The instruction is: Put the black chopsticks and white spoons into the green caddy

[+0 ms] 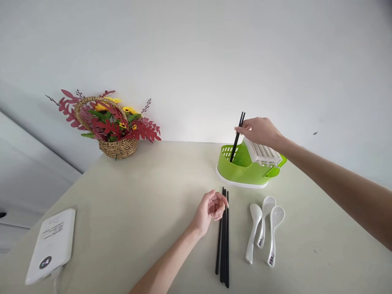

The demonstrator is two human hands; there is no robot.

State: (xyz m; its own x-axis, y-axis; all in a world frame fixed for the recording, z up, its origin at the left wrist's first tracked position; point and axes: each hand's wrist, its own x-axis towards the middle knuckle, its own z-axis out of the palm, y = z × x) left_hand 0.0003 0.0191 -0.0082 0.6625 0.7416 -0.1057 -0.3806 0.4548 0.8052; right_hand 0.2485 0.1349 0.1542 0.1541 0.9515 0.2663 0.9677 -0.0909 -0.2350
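My right hand (260,130) pinches a pair of black chopsticks (235,143) near their upper part. They stand slightly tilted, with their lower ends inside the left compartment of a green utensil holder (245,174). Lower down, my left hand (211,208) hovers at or just over the upper end of several more black chopsticks (224,249) lying on the table. Its fingers are loosely curled with nothing visible in them; whether it touches the chopsticks I cannot tell. Right of these lie three white spoons: a left one (254,228), a middle one (267,208) and a right one (275,220).
A white slatted rack (263,153) sits on the holder beneath my right hand. At the back left stands a wicker basket (119,148) of red and yellow flowers. A white power bank (52,245) with a cable lies at the table's left edge. Behind is a wall.
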